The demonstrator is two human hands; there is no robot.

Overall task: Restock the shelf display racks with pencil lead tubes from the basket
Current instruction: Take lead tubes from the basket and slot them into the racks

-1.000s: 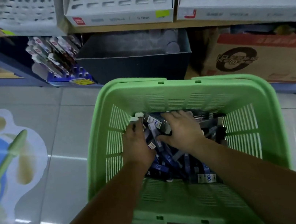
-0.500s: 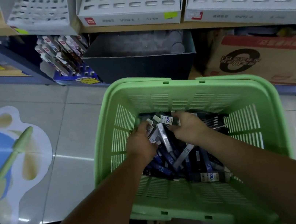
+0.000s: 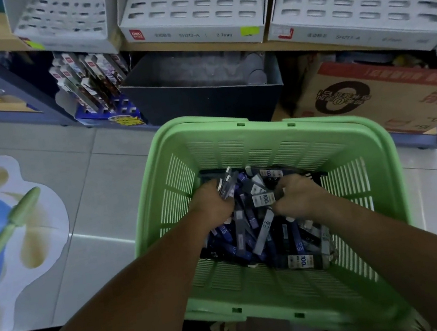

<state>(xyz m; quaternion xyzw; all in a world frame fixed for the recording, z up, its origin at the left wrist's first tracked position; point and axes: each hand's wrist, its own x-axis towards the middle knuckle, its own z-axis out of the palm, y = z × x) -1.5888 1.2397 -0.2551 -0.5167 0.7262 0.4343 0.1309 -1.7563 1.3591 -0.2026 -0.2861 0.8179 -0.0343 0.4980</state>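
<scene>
**A:** Both hands are down in the light green slotted plastic basket (image 3: 372,142). How do they stand?

**B:** The left hand (image 3: 212,208) is clenched round a small bundle of tubes (image 3: 227,184), whose ends stick up beyond its knuckles. Between the hands lies the loose heap of flat, dark blue and grey plastic pencil lead tubes (image 3: 250,234). The right hand (image 3: 300,195) has its fingers curled on one grey-labelled tube (image 3: 263,199), just beside its thumb.

**A:** How will they handle?

**B:** Light, stiff and slick, I'd judge. A fistful could fan out and slip. Better to pinch each tube by its flat faces near the middle and squeeze gently, since the thin leads inside would likely snap if dropped.

**A:** Where do they go?

**B:** Into the white perforated cardboard display racks (image 3: 187,2) on the shelf, well beyond both hands.
</scene>
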